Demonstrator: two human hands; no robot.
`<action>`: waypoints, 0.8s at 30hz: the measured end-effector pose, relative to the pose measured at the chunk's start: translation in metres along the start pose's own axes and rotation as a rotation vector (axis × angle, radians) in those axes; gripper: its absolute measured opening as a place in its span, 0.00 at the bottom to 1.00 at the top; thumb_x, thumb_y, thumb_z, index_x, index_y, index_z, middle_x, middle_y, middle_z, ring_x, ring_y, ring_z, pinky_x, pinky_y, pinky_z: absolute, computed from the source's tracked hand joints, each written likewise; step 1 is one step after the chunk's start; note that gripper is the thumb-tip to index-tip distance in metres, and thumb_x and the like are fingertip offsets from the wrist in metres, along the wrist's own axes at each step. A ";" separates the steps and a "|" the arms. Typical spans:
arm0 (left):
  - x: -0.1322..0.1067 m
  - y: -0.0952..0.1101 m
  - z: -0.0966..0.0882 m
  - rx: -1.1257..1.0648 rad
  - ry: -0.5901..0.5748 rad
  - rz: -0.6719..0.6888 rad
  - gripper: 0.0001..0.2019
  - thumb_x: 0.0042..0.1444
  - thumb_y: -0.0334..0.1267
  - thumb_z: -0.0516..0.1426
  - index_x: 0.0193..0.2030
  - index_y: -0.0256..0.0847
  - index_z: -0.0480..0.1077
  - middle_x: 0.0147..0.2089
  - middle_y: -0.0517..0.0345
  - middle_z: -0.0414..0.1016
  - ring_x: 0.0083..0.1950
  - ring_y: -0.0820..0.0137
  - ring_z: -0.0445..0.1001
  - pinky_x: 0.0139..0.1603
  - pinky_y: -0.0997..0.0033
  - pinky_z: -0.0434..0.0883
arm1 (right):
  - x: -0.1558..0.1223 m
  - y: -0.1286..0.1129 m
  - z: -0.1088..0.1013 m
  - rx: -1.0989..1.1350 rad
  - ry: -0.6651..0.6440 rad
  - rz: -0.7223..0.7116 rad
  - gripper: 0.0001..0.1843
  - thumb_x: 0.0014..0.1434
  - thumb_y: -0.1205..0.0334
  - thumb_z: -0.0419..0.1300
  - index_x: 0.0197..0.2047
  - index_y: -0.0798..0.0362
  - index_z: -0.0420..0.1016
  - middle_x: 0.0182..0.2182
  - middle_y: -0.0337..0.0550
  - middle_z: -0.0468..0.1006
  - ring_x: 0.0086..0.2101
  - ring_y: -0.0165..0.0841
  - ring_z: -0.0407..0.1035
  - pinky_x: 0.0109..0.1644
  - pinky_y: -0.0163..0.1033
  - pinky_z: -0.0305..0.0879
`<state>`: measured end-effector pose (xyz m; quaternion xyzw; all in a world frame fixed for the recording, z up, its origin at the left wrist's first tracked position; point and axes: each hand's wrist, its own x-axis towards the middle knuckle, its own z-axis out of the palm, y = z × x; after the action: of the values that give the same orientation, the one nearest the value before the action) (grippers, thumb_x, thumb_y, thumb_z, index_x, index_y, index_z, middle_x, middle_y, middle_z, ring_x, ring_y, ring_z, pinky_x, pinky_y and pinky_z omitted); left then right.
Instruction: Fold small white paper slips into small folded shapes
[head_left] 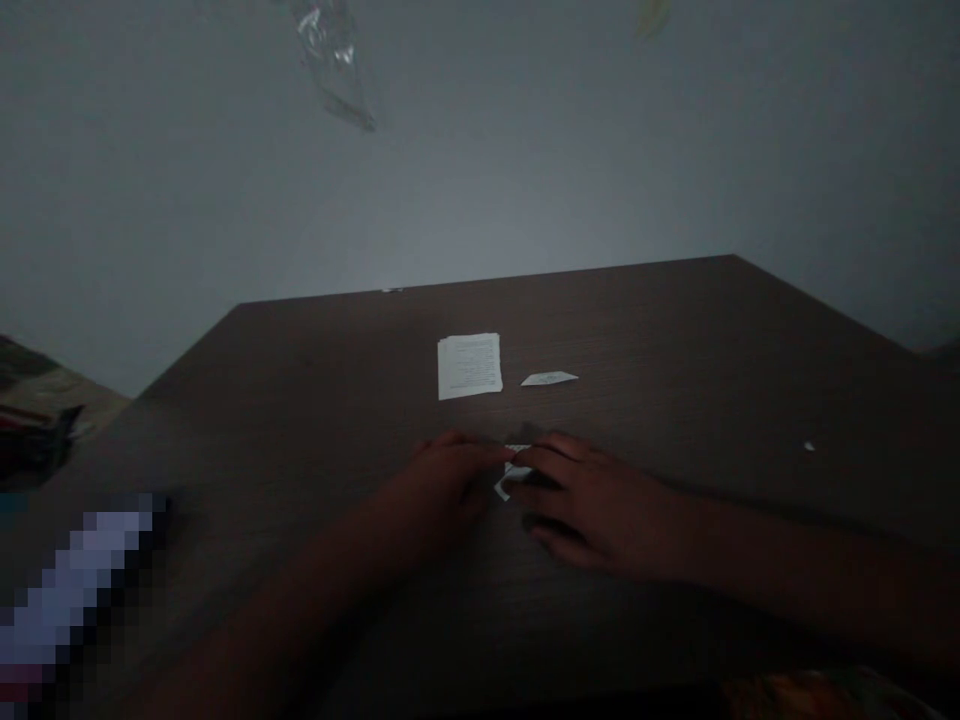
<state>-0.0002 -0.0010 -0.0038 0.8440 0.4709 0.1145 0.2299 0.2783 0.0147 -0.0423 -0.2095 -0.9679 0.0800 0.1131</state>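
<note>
Both my hands rest on a dark brown table (675, 330) in dim light. My left hand (450, 480) and my right hand (592, 500) meet over a small white piece of paper (514, 470), fingers pressed down on it; most of it is hidden under them. Just beyond lie a small square stack of white printed paper (469, 366) and, to its right, a small folded white paper piece (549, 378).
A tiny white scrap (808, 446) lies at the table's right. A grey wall (600, 150) rises behind, with a clear plastic bag (334, 60) hanging on it. Dark clutter (37, 430) sits off the left edge. A blurred-out patch covers the lower left.
</note>
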 end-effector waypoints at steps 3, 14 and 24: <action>0.000 -0.001 0.001 0.033 -0.006 -0.022 0.35 0.65 0.21 0.60 0.73 0.53 0.87 0.64 0.53 0.94 0.66 0.50 0.90 0.77 0.43 0.81 | -0.001 0.000 0.000 0.012 0.008 0.002 0.26 0.84 0.55 0.69 0.78 0.54 0.85 0.78 0.64 0.83 0.75 0.56 0.78 0.82 0.67 0.76; 0.000 0.000 0.001 0.032 -0.024 -0.023 0.34 0.65 0.23 0.62 0.72 0.56 0.88 0.62 0.54 0.95 0.67 0.47 0.90 0.76 0.42 0.81 | -0.003 0.000 0.000 0.051 0.027 0.015 0.24 0.83 0.58 0.70 0.77 0.53 0.88 0.80 0.66 0.81 0.75 0.59 0.77 0.81 0.71 0.76; 0.001 -0.008 0.016 0.065 0.026 -0.019 0.23 0.74 0.32 0.65 0.71 0.54 0.88 0.60 0.51 0.94 0.66 0.44 0.88 0.71 0.38 0.80 | -0.002 -0.005 -0.001 0.043 0.003 0.066 0.26 0.84 0.54 0.71 0.79 0.50 0.87 0.75 0.64 0.83 0.73 0.58 0.78 0.79 0.69 0.78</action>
<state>0.0006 -0.0012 -0.0213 0.8451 0.4851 0.1079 0.1971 0.2779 0.0096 -0.0410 -0.2389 -0.9584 0.1040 0.1164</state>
